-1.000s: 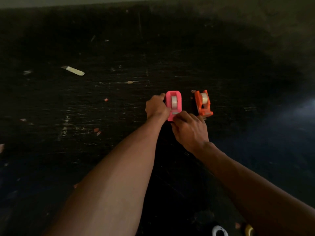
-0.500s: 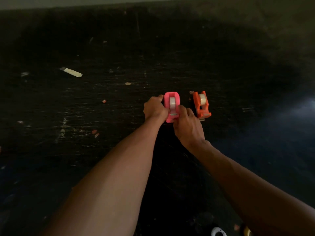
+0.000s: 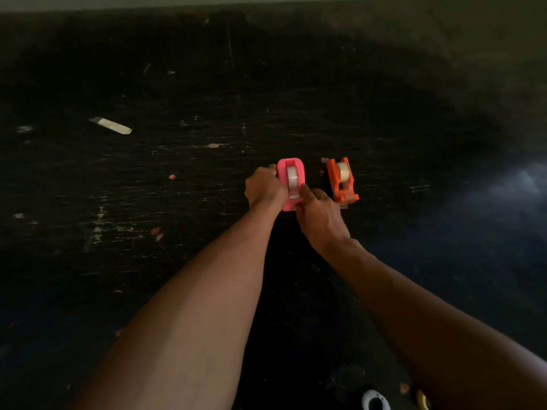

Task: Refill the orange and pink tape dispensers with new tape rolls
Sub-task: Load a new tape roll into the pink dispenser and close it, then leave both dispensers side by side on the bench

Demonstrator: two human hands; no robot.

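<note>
Since a moment ago, the right hand (image 3: 321,216) has slid up along the pink tape dispenser (image 3: 290,184), and now its fingertips (image 3: 303,191) press at the near end of the roll by the metal cutter. Both arms reach out from the bottom of the frame to the middle. On the pink dispenser's left side, the left hand (image 3: 264,187) is curled shut, holding it on the dark, scratched table (image 3: 148,202). A clear tape roll (image 3: 292,176) sits inside it. Just to the right, apart from both hands, stands the orange tape dispenser (image 3: 342,180), which has a roll too. One pale strip (image 3: 111,125) lies in the upper left of the frame.
</note>
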